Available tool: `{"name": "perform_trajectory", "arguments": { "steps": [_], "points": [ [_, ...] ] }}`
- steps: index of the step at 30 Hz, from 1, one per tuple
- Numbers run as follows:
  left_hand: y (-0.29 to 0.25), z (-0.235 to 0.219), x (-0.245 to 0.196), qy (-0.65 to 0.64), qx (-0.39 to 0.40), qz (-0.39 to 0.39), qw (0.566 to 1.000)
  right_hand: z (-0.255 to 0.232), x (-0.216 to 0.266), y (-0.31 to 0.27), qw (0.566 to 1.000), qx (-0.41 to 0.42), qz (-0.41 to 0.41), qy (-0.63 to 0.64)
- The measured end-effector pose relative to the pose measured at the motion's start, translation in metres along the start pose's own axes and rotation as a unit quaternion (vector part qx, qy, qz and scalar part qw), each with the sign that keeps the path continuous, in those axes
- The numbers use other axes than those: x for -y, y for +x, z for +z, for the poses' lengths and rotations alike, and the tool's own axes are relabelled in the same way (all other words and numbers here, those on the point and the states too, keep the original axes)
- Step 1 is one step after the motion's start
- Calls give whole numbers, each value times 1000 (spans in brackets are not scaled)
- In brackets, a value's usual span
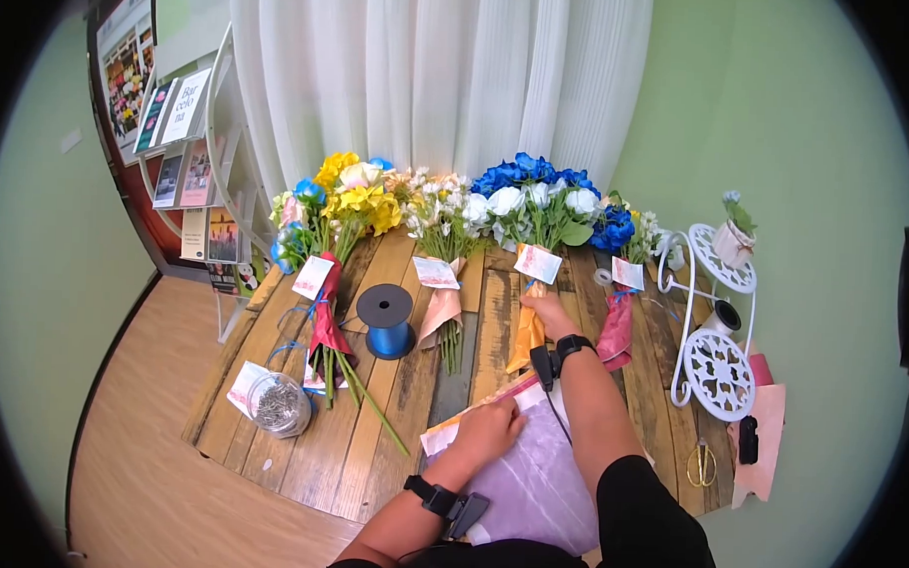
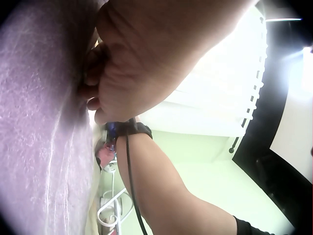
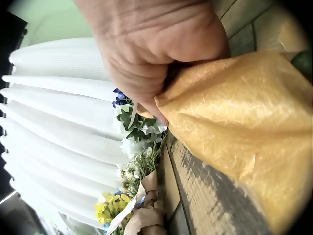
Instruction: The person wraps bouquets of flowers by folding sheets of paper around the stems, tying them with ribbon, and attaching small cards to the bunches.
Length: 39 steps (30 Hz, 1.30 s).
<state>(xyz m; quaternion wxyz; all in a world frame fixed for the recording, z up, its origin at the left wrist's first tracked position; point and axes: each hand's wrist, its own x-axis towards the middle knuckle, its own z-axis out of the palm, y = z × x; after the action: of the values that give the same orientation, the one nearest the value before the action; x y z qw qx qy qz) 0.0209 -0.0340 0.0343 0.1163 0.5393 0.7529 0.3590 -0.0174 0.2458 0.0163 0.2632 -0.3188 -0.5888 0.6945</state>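
My right hand (image 1: 548, 317) grips the orange-wrapped stems (image 1: 527, 339) of a bouquet with white and blue flowers (image 1: 538, 199) lying on the wooden table. In the right wrist view the fingers of that hand (image 3: 151, 54) curl round the orange wrapping (image 3: 244, 107). My left hand (image 1: 489, 431) rests on a lilac wrapping sheet (image 1: 543, 477) at the near edge, its fingers bent. The left wrist view shows the hand (image 2: 132, 73) against the lilac sheet (image 2: 34, 117); whether it pinches the sheet is hidden.
Other wrapped bouquets (image 1: 330, 325) lie left and right. A blue ribbon spool (image 1: 388, 327) and a jar of pins (image 1: 278, 406) stand on the left. Gold scissors (image 1: 701, 466) and a white metal stand (image 1: 720, 373) are on the right. A magazine rack (image 1: 210, 175) stands beyond.
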Motion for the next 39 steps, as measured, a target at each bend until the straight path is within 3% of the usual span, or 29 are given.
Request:
{"name": "perform_trajectory", "arguments": {
  "steps": [3,5,6,8,10,11,12,13,15,16,18,20,25,34,39],
  "points": [
    [-1,0,0,0,-6,9,1000,-3,12,-16,998,10,38,-57],
    [-2,-3,-2,0,-15,17,1000,-11,15,-23,965,-41,-56,-251],
    [-2,-6,-3,-22,-9,5,1000,-19,14,-31,966,-41,-54,-250],
    [-1,-9,-4,-44,0,-8,999,-39,11,-53,914,-1,-129,-384],
    [-2,-7,-1,11,-98,23,995,-39,48,-118,897,21,-87,-434],
    [-1,-7,0,8,-91,18,996,-47,50,-137,856,51,-96,-505],
    [0,-8,1,42,-132,37,990,-54,50,-155,810,83,-105,-571],
    [0,-8,3,76,-171,54,981,-59,51,-173,811,87,-94,-571],
    [-2,-4,7,123,-172,51,976,-68,47,-203,808,155,-91,-562],
    [-3,-2,8,172,-182,56,966,-74,36,-212,809,156,-83,-560],
    [-4,0,11,153,-159,53,974,-87,13,-229,764,147,-116,-618],
    [-4,1,10,137,-139,54,979,-83,14,-248,759,129,-89,-632],
    [-7,-1,7,115,-112,39,986,-85,11,-256,766,102,-133,-621],
    [-8,-2,7,94,-122,27,988,-70,14,-264,716,91,-110,-683],
    [-6,2,13,97,-125,32,987,-76,17,-256,727,95,-116,-670]
  ]
}}
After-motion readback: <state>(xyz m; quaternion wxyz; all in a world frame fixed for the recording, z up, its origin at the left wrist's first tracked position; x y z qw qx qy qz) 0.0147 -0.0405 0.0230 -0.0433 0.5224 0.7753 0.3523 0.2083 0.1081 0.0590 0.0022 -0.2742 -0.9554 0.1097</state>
